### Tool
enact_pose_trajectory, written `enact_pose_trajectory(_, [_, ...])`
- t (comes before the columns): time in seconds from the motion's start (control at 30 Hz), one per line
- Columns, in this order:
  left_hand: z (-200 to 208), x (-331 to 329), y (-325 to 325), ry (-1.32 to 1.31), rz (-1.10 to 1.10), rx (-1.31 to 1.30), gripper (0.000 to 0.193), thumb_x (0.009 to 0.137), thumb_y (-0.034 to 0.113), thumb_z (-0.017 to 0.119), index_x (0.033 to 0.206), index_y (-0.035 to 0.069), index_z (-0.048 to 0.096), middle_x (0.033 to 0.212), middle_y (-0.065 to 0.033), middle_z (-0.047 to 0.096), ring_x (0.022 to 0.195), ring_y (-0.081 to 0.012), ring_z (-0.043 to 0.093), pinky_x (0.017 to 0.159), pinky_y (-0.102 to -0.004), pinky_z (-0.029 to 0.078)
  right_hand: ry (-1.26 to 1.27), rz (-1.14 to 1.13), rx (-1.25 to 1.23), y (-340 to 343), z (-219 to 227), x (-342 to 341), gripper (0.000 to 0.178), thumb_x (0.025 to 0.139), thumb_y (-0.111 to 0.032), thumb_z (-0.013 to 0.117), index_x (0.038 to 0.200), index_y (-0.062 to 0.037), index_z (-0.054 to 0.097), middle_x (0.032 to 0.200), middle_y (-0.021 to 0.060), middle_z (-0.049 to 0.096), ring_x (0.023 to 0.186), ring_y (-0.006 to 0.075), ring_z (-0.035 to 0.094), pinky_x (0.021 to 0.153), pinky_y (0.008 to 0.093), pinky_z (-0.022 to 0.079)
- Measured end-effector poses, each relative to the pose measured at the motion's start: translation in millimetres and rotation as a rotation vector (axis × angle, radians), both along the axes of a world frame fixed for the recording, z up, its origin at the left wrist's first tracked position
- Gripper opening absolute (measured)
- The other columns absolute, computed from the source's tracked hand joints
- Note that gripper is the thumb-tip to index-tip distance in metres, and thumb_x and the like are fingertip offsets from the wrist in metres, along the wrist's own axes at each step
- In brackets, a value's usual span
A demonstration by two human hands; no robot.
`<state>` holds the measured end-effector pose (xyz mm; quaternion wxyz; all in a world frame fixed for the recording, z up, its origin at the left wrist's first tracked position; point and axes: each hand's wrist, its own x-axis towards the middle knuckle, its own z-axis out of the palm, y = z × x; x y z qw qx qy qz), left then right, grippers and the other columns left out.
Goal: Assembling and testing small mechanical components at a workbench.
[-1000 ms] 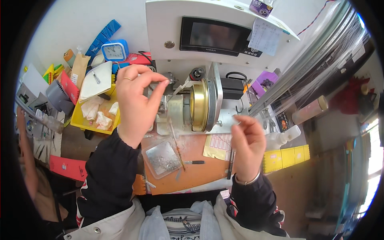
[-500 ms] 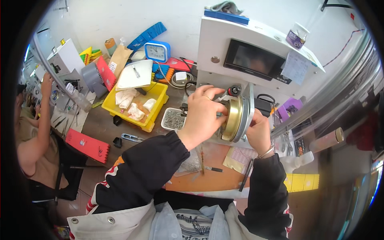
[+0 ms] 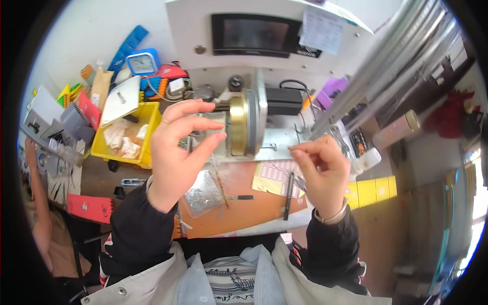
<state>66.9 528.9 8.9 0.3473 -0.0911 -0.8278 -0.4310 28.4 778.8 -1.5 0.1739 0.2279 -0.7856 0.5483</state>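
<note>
A yellow bin (image 3: 149,145) on the left holds crumpled white cloths (image 3: 116,134), with a white pad (image 3: 116,108) over its back corner. A clear shallow tray (image 3: 200,210) near the bench's front contains small metallic bits (image 3: 205,189), and a purple container (image 3: 339,85) behind the machine has dark contents. Both forearms reach forward, hands raised on either side of the machine's brass-coloured wheel (image 3: 237,124). The left hand (image 3: 183,147), palm inward, keeps thumb and forefinger apart, other fingers loosely curved. The right hand (image 3: 323,165) bends inward, thumb and forefinger tips pressed together; whether they pinch something tiny, I cannot tell.
</note>
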Motion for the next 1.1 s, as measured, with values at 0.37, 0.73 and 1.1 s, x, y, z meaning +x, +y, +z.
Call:
enact_pose_trajectory(0.37, [44, 31, 46, -0.083, -0.469, -0.116, 0.024, 0.068, 0.014, 0.088, 0.089, 0.011, 0.076, 0.105, -0.0075, 0.070, 0.113, -0.0321, 0.061, 0.104, -0.0479, 0.036, 0.213, 0.043, 0.071, 15, 35, 57, 0.028, 0.066, -0.002, 0.087, 0.092, -0.0116, 0.079, 0.070, -0.0021, 0.052, 0.060, 0.0114, 0.049, 0.053, 0.0245, 0.039])
enact_pose_trajectory(0.73, [40, 33, 55, -0.103, -0.504, -0.060, 0.016, 0.073, 0.006, 0.083, 0.087, 0.012, 0.077, 0.099, -0.0047, 0.072, 0.104, -0.0284, 0.065, 0.104, -0.0474, 0.036, 0.246, 0.062, 0.087, 20, 28, 60, 0.029, 0.065, -0.004, 0.088, 0.091, -0.0129, 0.079, 0.072, -0.0018, 0.053, 0.061, 0.0124, 0.050, 0.054, 0.0249, 0.040])
enact_pose_trajectory(1.1, [35, 39, 57, -0.055, -0.432, -0.054, 0.012, 0.072, 0.003, 0.077, 0.083, 0.009, 0.074, 0.088, -0.0045, 0.072, 0.098, -0.0269, 0.067, 0.105, -0.0479, 0.036, 0.595, -0.074, 0.241, 18, 21, 63, 0.049, 0.059, -0.003, 0.089, 0.106, -0.0123, 0.076, 0.086, -0.0020, 0.052, 0.060, 0.0112, 0.052, 0.051, 0.0251, 0.042])
